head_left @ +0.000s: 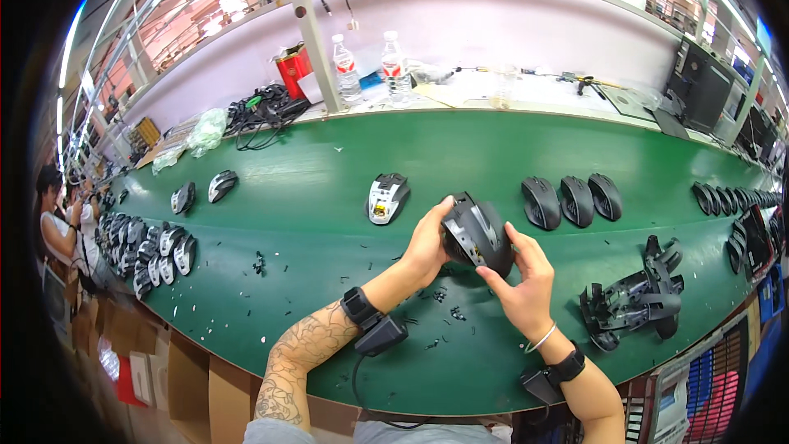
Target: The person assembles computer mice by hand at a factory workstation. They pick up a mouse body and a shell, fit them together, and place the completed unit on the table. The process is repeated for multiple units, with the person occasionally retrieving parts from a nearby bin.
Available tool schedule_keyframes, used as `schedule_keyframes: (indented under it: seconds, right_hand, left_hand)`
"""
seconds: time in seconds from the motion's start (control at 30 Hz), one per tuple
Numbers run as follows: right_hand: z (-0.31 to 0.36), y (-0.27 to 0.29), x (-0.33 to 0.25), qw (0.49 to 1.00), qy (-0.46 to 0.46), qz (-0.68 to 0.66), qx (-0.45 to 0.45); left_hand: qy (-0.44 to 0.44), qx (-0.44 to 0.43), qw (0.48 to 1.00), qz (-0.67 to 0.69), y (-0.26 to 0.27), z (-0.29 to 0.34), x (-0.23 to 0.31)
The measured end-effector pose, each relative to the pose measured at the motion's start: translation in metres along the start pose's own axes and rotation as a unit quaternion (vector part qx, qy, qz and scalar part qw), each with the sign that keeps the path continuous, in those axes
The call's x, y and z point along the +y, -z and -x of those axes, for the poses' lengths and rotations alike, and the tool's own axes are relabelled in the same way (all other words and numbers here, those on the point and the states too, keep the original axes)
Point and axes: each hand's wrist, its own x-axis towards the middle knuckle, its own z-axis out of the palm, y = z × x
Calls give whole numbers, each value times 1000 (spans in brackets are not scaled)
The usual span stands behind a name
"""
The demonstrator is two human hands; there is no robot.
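Just above the green bench, a black computer mouse [477,234] is held in both of my hands. My left hand [429,245] grips its left side, fingers toward the far end. My right hand [526,279] holds the right and near side, thumb at the near edge. An opening along the mouse's left side shows light inner parts. Beyond my left hand lies a mouse without its top cover [386,199], pale inside with a yellow piece. Small black screws [457,312] are scattered on the bench below my hands.
Three black mice [541,203] stand in a row right of centre. A heap of black shell parts [633,304] lies at near right, many unfinished-looking mice [156,251] at left. Cables [267,111] and water bottles [396,70] sit at the back. A person [62,230] is far left.
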Motion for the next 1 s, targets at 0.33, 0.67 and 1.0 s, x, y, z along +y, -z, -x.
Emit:
schedule_keyframes:
  seconds: [0.33,0.67,1.0]
  right_hand:
    - [-3,3,1,998,25,54,5]
    - [1,-6,11,969,-156,-189,37]
    - [4,-4,33,848,-309,-431,11]
  left_hand:
    - [-121,-33,982,-140,-22,15,-24]
    - [-189,32,980,-59,-13,7,-25]
    - [-122,3,992,16,-21,16,-19]
